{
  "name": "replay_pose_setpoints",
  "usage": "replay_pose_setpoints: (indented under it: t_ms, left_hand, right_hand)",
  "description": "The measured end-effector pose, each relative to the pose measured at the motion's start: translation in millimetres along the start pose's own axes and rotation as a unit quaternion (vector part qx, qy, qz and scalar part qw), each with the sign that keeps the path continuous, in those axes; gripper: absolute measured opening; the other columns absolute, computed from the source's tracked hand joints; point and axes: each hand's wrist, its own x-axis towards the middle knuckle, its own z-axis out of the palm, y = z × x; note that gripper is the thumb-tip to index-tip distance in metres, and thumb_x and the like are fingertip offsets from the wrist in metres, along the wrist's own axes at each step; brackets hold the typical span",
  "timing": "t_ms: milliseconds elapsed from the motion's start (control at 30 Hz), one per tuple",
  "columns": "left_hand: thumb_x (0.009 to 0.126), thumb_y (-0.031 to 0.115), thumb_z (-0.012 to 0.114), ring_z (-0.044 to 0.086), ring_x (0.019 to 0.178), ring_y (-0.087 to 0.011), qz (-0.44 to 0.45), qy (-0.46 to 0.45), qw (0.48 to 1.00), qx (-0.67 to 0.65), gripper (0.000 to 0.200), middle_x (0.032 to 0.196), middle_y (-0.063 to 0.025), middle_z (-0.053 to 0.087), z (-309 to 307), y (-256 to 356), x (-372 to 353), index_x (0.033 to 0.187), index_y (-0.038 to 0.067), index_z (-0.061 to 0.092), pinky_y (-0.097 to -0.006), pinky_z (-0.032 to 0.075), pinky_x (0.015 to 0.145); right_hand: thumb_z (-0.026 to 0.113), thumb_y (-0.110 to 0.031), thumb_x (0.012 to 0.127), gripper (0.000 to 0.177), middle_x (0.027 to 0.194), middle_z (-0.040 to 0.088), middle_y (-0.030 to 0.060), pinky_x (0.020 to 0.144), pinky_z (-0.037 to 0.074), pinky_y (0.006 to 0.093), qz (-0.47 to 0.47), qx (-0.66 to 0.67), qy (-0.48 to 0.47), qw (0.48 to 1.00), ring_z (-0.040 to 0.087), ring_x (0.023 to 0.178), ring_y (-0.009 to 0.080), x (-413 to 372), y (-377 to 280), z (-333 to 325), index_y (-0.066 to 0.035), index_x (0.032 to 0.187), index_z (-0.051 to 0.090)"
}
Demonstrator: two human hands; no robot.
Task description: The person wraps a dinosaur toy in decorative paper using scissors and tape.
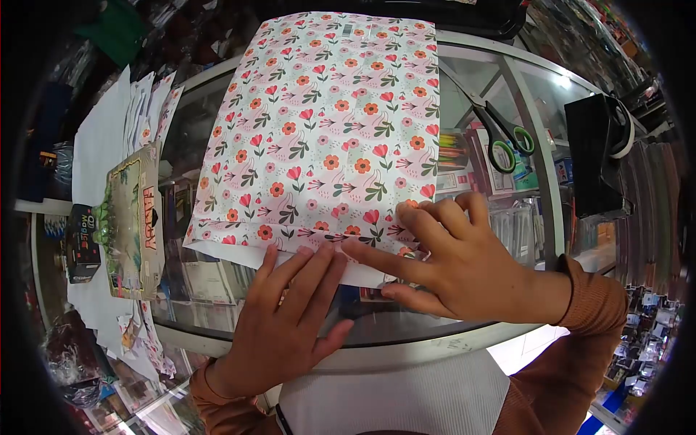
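Floral paper (319,130), white with red and orange flowers, covers a large flat rectangular shape on the glass counter. Its near edge is folded, and a white strip of the paper's underside shows below the fold. My left hand (286,319) lies with spread fingers, their tips on the folded near edge at its middle. To the right, my right hand (464,264) has its fingers apart, the index fingertip on the fold beside my left fingertips and the other fingers on the patterned surface. Whatever lies under the paper is hidden.
Scissors with green and black handles (500,134) lie on the glass right of the paper. A black tape dispenser (598,156) stands farther right. On the left are white sheets (98,159), an illustrated board (134,225) and a black box (83,243). The counter's metal edge (406,348) runs in front.
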Motion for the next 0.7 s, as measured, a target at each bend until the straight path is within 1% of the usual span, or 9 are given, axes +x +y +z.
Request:
replay_pose_setpoints:
  t_ms: [133, 367, 533, 633, 700]
  left_hand:
    - [0.083, 0.036, 0.069, 0.045, 0.126, -0.0316, -0.001, -0.005, 1.000, -0.003, 0.068, 0.144, -0.0139, 0.043, -1, 1, 1, 0.138, 0.001, 0.050, -0.0561, 0.035, 0.109]
    - [0.082, 0.036, 0.070, 0.045, 0.124, -0.0329, -0.001, -0.009, 1.000, 0.000, 0.068, 0.146, -0.0123, 0.041, -2, 0, 2, 0.137, 0.002, 0.051, -0.0559, 0.036, 0.108]
    - [0.083, 0.038, 0.069, 0.044, 0.127, -0.0305, -0.005, -0.006, 1.000, 0.017, 0.066, 0.147, -0.0112, 0.042, -2, 1, 1, 0.136, 0.003, 0.053, -0.0535, 0.035, 0.110]
    - [0.084, 0.040, 0.067, 0.043, 0.129, -0.0272, -0.008, -0.001, 0.999, 0.037, 0.064, 0.146, -0.0104, 0.043, -1, 2, 1, 0.135, 0.004, 0.054, -0.0520, 0.034, 0.111]
    - [0.086, 0.041, 0.066, 0.042, 0.130, -0.0255, -0.010, 0.003, 0.999, 0.050, 0.062, 0.145, -0.0101, 0.045, 0, 3, 0, 0.135, 0.004, 0.055, -0.0511, 0.034, 0.111]
  right_hand:
    - [0.059, -0.048, 0.088, 0.058, 0.101, 0.050, 0.0050, 0.076, 0.035, 0.0415, 0.003, 0.009, -0.013, 1.000, 0.045, 0.095, 0.0212, 5, 0, -2, -0.018, 0.137, 0.054]
    - [0.061, -0.046, 0.086, 0.059, 0.102, 0.052, 0.0045, 0.077, 0.037, 0.0385, 0.011, 0.009, -0.017, 1.000, 0.046, 0.096, 0.0205, 5, -3, -2, -0.010, 0.132, 0.057]
    - [0.063, -0.044, 0.085, 0.058, 0.103, 0.052, 0.0056, 0.076, 0.038, 0.0389, 0.019, 0.032, -0.007, 0.999, 0.047, 0.097, 0.0209, 8, -5, -1, -0.006, 0.128, 0.058]
    - [0.066, -0.040, 0.083, 0.054, 0.107, 0.054, 0.0075, 0.076, 0.038, 0.0387, 0.026, 0.056, -0.005, 0.998, 0.048, 0.098, 0.0218, 11, -8, -3, -0.002, 0.122, 0.059]
    - [0.067, -0.036, 0.083, 0.050, 0.109, 0.055, 0.0090, 0.075, 0.039, 0.0383, 0.014, 0.058, 0.023, 0.998, 0.049, 0.099, 0.0218, 14, -12, 0, 0.000, 0.117, 0.060]
